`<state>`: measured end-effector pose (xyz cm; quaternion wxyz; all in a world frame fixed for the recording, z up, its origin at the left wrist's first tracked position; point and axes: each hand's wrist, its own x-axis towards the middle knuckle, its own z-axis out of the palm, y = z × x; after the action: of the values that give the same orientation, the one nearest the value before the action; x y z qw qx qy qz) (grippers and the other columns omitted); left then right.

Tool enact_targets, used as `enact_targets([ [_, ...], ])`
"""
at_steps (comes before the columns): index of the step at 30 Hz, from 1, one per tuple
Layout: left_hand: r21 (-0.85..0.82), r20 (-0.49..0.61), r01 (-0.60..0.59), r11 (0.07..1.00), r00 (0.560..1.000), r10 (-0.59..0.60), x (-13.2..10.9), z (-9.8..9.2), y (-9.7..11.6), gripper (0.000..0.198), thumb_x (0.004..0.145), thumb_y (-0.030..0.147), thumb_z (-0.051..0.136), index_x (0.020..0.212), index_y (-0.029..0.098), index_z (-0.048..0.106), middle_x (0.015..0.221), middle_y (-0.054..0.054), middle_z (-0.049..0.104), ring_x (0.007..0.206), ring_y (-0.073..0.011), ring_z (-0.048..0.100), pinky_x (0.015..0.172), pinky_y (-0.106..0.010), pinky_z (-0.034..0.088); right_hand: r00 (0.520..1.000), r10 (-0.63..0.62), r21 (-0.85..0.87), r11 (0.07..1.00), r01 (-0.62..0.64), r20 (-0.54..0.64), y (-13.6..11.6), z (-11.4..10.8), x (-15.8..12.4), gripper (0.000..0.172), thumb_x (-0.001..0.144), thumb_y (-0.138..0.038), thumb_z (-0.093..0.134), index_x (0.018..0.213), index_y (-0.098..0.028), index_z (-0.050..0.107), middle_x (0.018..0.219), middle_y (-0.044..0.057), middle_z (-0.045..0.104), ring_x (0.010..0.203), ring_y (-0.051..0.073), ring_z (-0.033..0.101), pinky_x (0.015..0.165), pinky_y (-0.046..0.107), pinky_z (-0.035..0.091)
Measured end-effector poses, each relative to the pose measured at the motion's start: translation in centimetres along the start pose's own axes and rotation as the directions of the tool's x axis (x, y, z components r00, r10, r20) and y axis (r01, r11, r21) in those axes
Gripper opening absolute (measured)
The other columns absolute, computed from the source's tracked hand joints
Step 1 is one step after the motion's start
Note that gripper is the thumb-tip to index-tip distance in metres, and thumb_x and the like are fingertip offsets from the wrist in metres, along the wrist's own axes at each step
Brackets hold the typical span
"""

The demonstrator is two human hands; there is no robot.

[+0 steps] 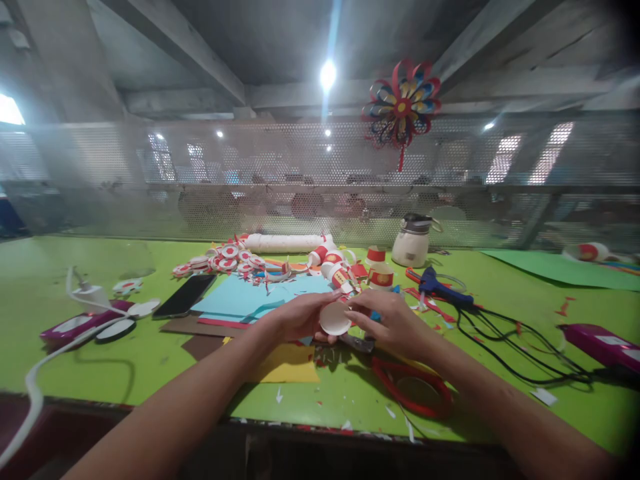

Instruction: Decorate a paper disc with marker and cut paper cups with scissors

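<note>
In front of me, my left hand (311, 315) is closed around a round white paper cup base (335, 319), its pale face turned toward me. My right hand (387, 317) pinches at the right edge of that piece with thumb and fingertips. Most of the cup base's sides are hidden by my fingers. Just below my hands lie red-handled scissors (433, 400), their blades pointing up and left. Behind my hands are red-and-white paper cups (337, 267), some on their sides. A heap of cut cup bottoms with red edges (227, 259) sits to their left.
Blue paper sheets (235, 297), yellow paper (290, 365) and a black phone (184, 297) lie on the left. A blue glue gun (443, 288) with a looping black cord (500, 357) lies right. Behind stands a white jug (411, 241). Paper scraps dot the green table (165, 373).
</note>
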<state>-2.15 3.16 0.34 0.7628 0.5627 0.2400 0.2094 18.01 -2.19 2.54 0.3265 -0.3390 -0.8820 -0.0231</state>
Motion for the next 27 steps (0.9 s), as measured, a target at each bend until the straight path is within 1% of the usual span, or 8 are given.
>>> enact_targets([
  [5, 0.039, -0.038, 0.006, 0.999, 0.999, -0.005, -0.4, 0.5, 0.4, 0.048, 0.078, 0.059, 0.061, 0.085, 0.012, 0.059, 0.066, -0.006, 0.065, 0.047, -0.0127, 0.057, 0.042, -0.021, 0.028, 0.999, 0.004, 0.003, 1.0, -0.004, -0.042, 0.2, 0.6, -0.1, 0.02, 0.094, -0.027, 0.055, 0.085, -0.015, 0.068, 0.075, 0.006, 0.067, 0.068, 0.016, 0.057, 0.063, 0.027, 0.043],
  [9, 0.06, -0.038, 0.027, 0.998, 0.999, -0.025, -0.3, 0.7, 0.2, 0.051, 0.076, 0.062, 0.061, 0.083, 0.011, 0.059, 0.064, -0.008, 0.066, 0.045, -0.013, 0.055, 0.042, -0.022, 0.03, 0.998, -0.023, -0.022, 1.0, 0.022, -0.058, 0.2, 1.3, -0.2, 0.023, 0.095, -0.023, 0.051, 0.084, -0.014, 0.069, 0.076, 0.008, 0.066, 0.071, 0.018, 0.057, 0.064, 0.029, 0.042],
  [12, 0.058, -0.044, 0.022, 0.998, 0.999, -0.019, -0.3, 0.7, 0.2, 0.05, 0.078, 0.06, 0.06, 0.084, 0.01, 0.059, 0.064, -0.008, 0.066, 0.045, -0.0123, 0.055, 0.041, -0.021, 0.031, 0.997, -0.032, -0.03, 0.999, 0.031, -0.063, 0.2, 1.4, -0.3, 0.026, 0.095, -0.023, 0.048, 0.083, -0.013, 0.068, 0.078, 0.011, 0.066, 0.073, 0.02, 0.056, 0.066, 0.031, 0.042],
  [15, 0.049, -0.056, 0.014, 0.999, 0.998, -0.011, -0.4, 0.7, 0.5, 0.047, 0.081, 0.057, 0.059, 0.085, 0.011, 0.059, 0.065, -0.008, 0.066, 0.046, -0.0117, 0.056, 0.04, -0.02, 0.03, 0.997, -0.028, -0.006, 1.0, 0.028, -0.065, 0.1, 1.3, -0.3, 0.023, 0.094, -0.026, 0.051, 0.086, -0.013, 0.068, 0.079, 0.01, 0.066, 0.073, 0.02, 0.057, 0.067, 0.031, 0.043],
  [19, 0.04, -0.074, -0.01, 0.999, 0.997, 0.013, -0.5, 0.5, 0.7, 0.045, 0.081, 0.056, 0.059, 0.086, 0.011, 0.06, 0.062, -0.005, 0.064, 0.045, -0.0112, 0.056, 0.037, -0.018, 0.024, 0.996, 0.019, 0.06, 0.998, -0.014, -0.088, 0.1, 1.1, -0.3, 0.022, 0.093, -0.028, 0.054, 0.09, -0.014, 0.069, 0.078, 0.008, 0.068, 0.071, 0.018, 0.059, 0.066, 0.03, 0.044],
  [24, 0.039, -0.088, -0.019, 0.999, 0.996, 0.023, -0.7, 0.3, 0.7, 0.046, 0.081, 0.055, 0.06, 0.085, 0.009, 0.061, 0.065, -0.007, 0.066, 0.048, -0.0129, 0.058, 0.042, -0.021, 0.035, 0.985, 0.105, 0.143, 0.986, -0.086, -0.136, 0.3, 1.3, -0.1, 0.023, 0.093, -0.029, 0.054, 0.086, -0.015, 0.071, 0.078, 0.007, 0.071, 0.068, 0.017, 0.061, 0.065, 0.03, 0.045],
  [27, 0.034, -0.086, -0.035, 0.999, 0.996, 0.038, -0.7, 0.4, 0.9, 0.045, 0.084, 0.053, 0.059, 0.088, 0.008, 0.062, 0.07, -0.01, 0.068, 0.049, -0.0132, 0.059, 0.042, -0.021, 0.034, 0.979, 0.149, 0.211, 0.97, -0.118, -0.137, 0.4, 1.4, -0.1, 0.024, 0.092, -0.032, 0.055, 0.088, -0.015, 0.072, 0.08, 0.007, 0.072, 0.069, 0.016, 0.063, 0.063, 0.028, 0.048],
])
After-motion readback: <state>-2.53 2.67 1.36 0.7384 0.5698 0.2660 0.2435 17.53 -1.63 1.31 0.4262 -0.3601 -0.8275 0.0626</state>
